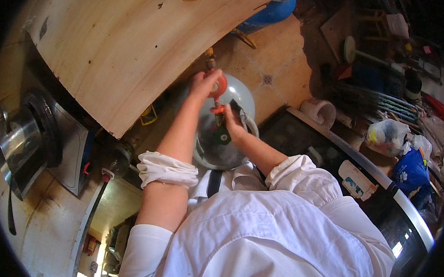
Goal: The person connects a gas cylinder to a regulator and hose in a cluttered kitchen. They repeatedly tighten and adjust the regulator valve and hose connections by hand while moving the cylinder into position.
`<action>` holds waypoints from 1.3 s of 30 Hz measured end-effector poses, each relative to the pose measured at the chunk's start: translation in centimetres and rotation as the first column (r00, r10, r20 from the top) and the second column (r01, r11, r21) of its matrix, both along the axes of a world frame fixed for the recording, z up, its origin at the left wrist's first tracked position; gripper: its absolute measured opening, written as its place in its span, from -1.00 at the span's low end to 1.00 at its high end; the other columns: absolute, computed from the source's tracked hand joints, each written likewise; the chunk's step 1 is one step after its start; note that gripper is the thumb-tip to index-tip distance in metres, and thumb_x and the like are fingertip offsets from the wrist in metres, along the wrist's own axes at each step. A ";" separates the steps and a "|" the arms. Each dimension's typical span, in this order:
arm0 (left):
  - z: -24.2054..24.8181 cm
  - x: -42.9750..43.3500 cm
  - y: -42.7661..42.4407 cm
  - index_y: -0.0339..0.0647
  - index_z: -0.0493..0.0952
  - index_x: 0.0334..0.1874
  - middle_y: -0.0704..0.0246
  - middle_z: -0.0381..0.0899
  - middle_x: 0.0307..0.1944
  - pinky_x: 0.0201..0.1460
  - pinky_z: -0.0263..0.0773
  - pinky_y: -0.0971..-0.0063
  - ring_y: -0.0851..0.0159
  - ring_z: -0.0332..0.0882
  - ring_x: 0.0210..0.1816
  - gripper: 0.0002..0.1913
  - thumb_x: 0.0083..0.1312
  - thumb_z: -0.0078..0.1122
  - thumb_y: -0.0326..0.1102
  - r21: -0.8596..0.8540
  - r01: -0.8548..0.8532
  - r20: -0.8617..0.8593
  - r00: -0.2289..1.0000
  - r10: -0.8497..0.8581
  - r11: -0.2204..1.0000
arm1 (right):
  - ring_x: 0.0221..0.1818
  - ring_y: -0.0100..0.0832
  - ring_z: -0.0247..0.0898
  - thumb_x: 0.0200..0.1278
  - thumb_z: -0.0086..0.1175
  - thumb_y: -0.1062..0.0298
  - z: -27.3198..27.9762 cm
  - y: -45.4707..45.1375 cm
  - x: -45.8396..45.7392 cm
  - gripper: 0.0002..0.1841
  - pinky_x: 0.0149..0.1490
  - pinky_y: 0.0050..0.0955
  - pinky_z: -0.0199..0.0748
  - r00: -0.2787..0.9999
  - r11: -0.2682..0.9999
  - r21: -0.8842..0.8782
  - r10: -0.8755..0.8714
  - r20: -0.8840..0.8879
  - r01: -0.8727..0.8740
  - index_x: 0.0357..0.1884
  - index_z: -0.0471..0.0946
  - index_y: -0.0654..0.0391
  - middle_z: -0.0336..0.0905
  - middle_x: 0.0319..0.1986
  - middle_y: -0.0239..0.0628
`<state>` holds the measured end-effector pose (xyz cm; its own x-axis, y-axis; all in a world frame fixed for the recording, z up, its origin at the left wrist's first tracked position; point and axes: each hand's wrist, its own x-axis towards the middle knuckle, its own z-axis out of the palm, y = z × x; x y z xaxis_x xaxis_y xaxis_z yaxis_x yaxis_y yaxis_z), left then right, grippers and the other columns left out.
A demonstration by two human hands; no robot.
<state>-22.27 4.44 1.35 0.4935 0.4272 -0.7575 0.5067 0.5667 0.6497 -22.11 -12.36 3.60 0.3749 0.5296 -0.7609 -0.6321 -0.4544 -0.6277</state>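
A grey gas cylinder (238,88) stands on the floor before me, with a curved collar handle (252,126) at its top. My left hand (202,85) is closed around a red gas regulator (222,86) above the cylinder. From the regulator a brass fitting (210,59) leads away towards the wooden panel. My right hand (235,125) is at the orange wing nut (217,110), its thumb side against the nut's right end. How far its fingers wrap around is hidden. Below the nut sits the brass cylinder valve (219,120).
A wooden panel (125,49) overhangs at upper left. On the left worktop (40,229) stands a metal pot (22,147). A black glass-topped appliance (294,134) is close on my right. Beyond it lie a white bucket (318,112) and filled plastic bags (388,138). A blue container (269,15) stands ahead.
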 end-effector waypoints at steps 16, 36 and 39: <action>0.1 0.5 0.0 -0.35 0.53 -0.36 0.22 0.57 -0.39 -0.24 0.37 0.48 0.33 0.51 -0.33 -0.49 -0.08 0.24 0.06 0.024 0.022 -0.021 1.000 -0.022 0.999 | -0.44 -0.29 0.44 0.28 -0.38 -0.16 0.0 -0.3 0.2 -0.42 -0.29 -0.41 0.43 0.999 0.999 -0.009 -0.031 -0.041 0.031 -0.06 0.39 0.19 0.47 -0.36 -0.17; -0.5 0.9 -0.2 -0.35 0.53 -0.34 0.18 0.57 -0.34 -0.20 0.38 0.45 0.25 0.53 -0.29 -0.46 -0.08 0.23 0.10 0.044 0.075 -0.053 0.996 -0.073 0.996 | -0.43 -0.44 0.45 0.29 -0.26 -0.07 -0.5 0.9 -0.6 -0.52 -0.30 -0.49 0.41 0.999 0.936 -0.351 -0.011 0.032 0.021 -0.16 0.48 0.17 0.51 -0.38 -0.26; 0.0 1.0 -0.2 -0.35 0.53 -0.34 0.19 0.57 -0.36 -0.22 0.38 0.45 0.25 0.53 -0.31 -0.46 -0.08 0.22 0.10 0.059 0.081 -0.037 0.996 -0.079 0.995 | -0.39 -0.41 0.45 0.31 -0.33 -0.08 0.4 0.9 0.2 -0.49 -0.26 -0.43 0.41 0.977 0.916 -0.380 -0.186 -0.107 0.133 -0.14 0.47 0.18 0.50 -0.37 -0.23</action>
<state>-21.23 4.27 1.34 0.5018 0.4327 -0.7490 0.5716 0.4840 0.6626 -21.94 -11.47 4.00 0.3082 0.1439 -0.9404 -0.7835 -0.5223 -0.3367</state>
